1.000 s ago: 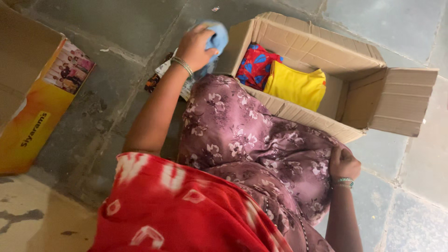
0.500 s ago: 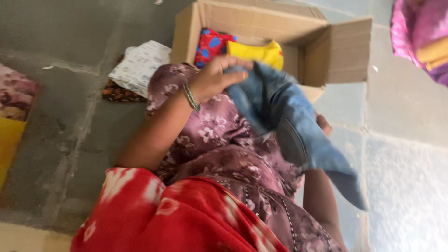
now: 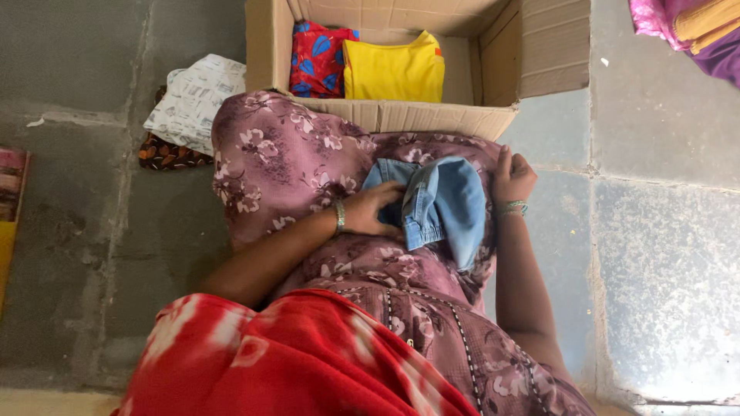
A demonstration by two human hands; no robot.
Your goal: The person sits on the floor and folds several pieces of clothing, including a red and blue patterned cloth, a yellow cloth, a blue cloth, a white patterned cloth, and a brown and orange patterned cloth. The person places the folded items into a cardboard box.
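The blue denim garment (image 3: 439,204) lies on the person's lap, its length running near to far; the left hand (image 3: 376,209) grips its left edge, the right hand (image 3: 512,176) rests loosely curled just right, empty

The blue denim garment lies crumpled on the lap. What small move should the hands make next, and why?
Probably spread it flat. The blue denim garment lies bunched on the lap, with the left hand resting on its left edge and the right hand beside its right edge. The cardboard box ahead holds a yellow garment and a red patterned garment, both neatly folded.
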